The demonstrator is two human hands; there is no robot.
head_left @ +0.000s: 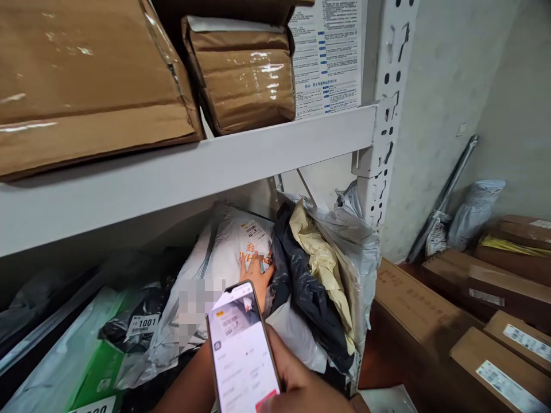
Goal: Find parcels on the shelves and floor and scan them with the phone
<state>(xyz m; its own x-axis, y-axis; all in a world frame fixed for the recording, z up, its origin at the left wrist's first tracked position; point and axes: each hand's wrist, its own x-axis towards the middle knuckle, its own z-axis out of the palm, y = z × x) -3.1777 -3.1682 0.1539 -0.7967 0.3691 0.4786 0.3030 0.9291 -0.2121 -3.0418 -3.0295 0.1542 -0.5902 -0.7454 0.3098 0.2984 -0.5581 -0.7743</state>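
My right hand point(301, 385) holds a smartphone point(241, 350) upright at the bottom centre, its screen showing a scanned label. Behind the phone, my left hand point(257, 274) reaches into the lower shelf, its fingers spread flat on a white mailer bag point(228, 246) with orange print and a barcode label. The phone hides most of that hand. Right of the bag lie a black mailer bag point(301, 287), a yellow one point(321, 258) and a grey plastic one point(353, 235).
A white metal shelf board point(193, 166) carries taped brown cartons point(86, 80) above. Its upright post point(383, 115) stands on the right. Several labelled cardboard boxes point(413, 310) lie on the floor at right. A green box point(97, 367) and a bag tagged 1001 point(142, 326) sit lower left.
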